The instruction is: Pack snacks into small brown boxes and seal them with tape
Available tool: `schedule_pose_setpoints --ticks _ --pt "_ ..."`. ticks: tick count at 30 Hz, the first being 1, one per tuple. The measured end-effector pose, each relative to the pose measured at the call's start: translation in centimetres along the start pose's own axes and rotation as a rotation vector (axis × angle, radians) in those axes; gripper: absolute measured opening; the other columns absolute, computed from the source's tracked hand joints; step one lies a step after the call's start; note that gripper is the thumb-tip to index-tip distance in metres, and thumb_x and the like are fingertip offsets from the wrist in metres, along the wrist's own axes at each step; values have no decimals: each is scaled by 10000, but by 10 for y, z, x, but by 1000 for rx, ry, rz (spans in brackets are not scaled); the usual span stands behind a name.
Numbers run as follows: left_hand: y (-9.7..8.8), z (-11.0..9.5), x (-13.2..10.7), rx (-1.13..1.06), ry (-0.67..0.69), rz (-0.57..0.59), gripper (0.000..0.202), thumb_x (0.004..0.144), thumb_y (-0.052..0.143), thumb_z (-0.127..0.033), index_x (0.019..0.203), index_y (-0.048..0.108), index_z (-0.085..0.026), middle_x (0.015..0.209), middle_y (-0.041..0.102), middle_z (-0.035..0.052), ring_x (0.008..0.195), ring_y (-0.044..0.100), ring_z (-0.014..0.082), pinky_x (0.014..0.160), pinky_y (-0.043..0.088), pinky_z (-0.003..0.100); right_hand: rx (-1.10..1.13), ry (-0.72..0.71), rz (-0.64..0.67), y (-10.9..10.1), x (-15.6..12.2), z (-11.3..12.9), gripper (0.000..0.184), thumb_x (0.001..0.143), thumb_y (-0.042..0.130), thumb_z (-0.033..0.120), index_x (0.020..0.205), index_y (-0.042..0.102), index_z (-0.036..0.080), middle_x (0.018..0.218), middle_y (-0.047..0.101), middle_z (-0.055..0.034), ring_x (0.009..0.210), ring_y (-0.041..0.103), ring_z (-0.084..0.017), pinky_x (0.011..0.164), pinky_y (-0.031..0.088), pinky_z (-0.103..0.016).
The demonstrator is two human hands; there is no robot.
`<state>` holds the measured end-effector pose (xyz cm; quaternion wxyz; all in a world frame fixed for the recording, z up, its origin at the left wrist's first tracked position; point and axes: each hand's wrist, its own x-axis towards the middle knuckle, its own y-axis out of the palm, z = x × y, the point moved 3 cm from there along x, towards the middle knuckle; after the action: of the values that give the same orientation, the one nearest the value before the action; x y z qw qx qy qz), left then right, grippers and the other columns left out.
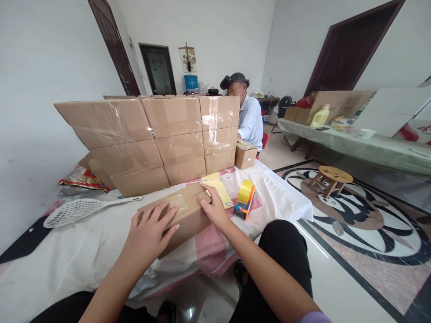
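A closed cardboard box lies in front of me on the cloth-covered table, with a strip of clear tape across its top. My left hand rests on the box's left part, fingers spread over the top and thumb along the near side. At the right end, my right hand grips the box's edge, with fingers bent over the top. Just right of that hand stands an orange and blue tape dispenser with a yellow roll. A yellow sheet lies partly behind the box.
Stacked, taped cartons form a wall across the table. A small box stands at their right end. On the left lie a white slotted skimmer and a plastic package. A person sits behind the stack; a wooden stool is right.
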<state>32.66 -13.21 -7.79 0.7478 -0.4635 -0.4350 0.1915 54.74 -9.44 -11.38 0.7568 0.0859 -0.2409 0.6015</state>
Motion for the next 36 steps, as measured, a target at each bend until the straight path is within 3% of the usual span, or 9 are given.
schedule_pose_setpoints --ticks 15,18,21,23,25,28,30,32,36 --pt "-2 -4 2 -46 -52 46 409 965 478 -384 1329 632 -278 1372 604 117 1197 567 338 1003 369 567 -7 -4 -12 3 0 -3 489 827 572 259 1315 588 226 1301 574 -96 1268 519 -240 1130 392 -415" --pt "-5 -8 1 -37 -39 18 405 976 451 -361 1318 630 -240 1392 593 131 1255 537 331 1028 345 571 -15 42 -21 -3 -2 3 512 833 599 327 1330 567 211 1302 568 -108 1061 596 -230 987 485 -409" --pt "-8 -11 1 -24 -33 -13 401 976 439 -353 1302 631 -220 1406 587 140 1285 519 324 1065 306 578 -69 39 -103 -34 0 16 522 845 614 385 1332 536 213 1300 566 -117 813 580 -180 795 514 -373" --pt "-8 -11 0 -24 -32 -18 397 975 440 -357 1300 629 -229 1411 588 136 1285 520 319 1079 290 576 -160 -31 -262 -70 3 25 451 843 617 380 1263 558 225 1255 587 -104 869 570 -198 820 490 -379" --pt "-8 -10 0 -31 -28 -19 392 972 447 -364 1298 628 -243 1426 580 125 1297 511 316 1093 277 568 -256 -54 -504 -111 7 27 410 836 610 386 1209 561 222 1225 584 -96 988 548 -230 922 454 -418" --pt "-9 -9 1 -46 -26 -27 389 973 447 -374 1289 635 -247 1446 565 118 1312 495 319 1103 268 558 -183 173 -813 -157 9 6 516 758 669 417 1203 516 206 1264 520 -113 1108 517 -258 978 436 -437" --pt "-10 -9 2 -53 -27 -33 393 977 439 -379 1284 638 -236 1445 564 123 1310 496 322 1103 266 557 46 417 -867 -167 8 -19 532 727 683 412 1180 487 213 1207 538 -105 1053 562 -250 895 494 -408" --pt "-11 -10 3 -47 -30 -30 396 979 435 -374 1285 636 -223 1444 561 126 1310 493 326 1101 263 564 250 567 -787 -162 6 -40 413 746 654 396 1086 513 208 1047 609 -82 897 626 -232 752 542 -365" --pt "-14 -14 4 -20 -45 -16 395 969 453 -371 1284 634 -216 1456 548 110 1330 467 335 1097 263 577 332 592 -566 -142 4 -60 225 756 660 379 834 590 180 726 653 -54 626 649 -216 553 538 -322"
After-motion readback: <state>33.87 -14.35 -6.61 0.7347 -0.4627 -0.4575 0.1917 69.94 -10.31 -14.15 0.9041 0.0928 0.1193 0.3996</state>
